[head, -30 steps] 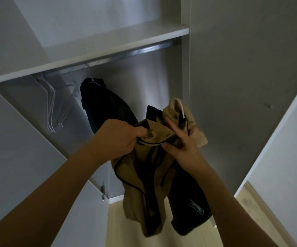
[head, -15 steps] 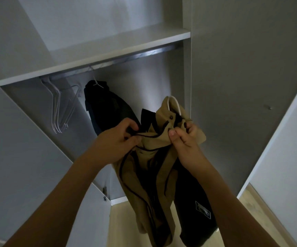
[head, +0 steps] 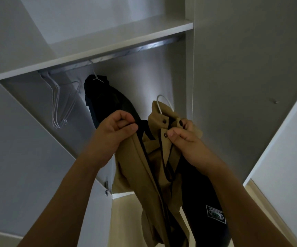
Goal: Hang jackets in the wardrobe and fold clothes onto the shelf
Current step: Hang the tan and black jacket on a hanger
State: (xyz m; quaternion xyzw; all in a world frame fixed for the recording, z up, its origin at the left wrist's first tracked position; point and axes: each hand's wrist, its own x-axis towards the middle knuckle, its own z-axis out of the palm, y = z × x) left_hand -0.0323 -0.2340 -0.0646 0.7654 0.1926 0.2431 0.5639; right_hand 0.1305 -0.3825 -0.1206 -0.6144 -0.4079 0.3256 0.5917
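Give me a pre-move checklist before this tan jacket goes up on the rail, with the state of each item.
1. Hanger inside the jacket: ok. The white hanger hook sticks out above the collar of the tan jacket.
2. Grip: ok. The left hand pinches the front edge, and the right hand holds the collar by the snaps.
3. Free rail space: ok. The rail is bare to the right of the dark jacket already hanging.
4. Empty hangers: ok, bunched at the far left, out of the way.
5. Collar snaps fastened: cannot tell.
6. Jacket seated evenly on the hanger shoulders: cannot tell, the fabric is bunched.
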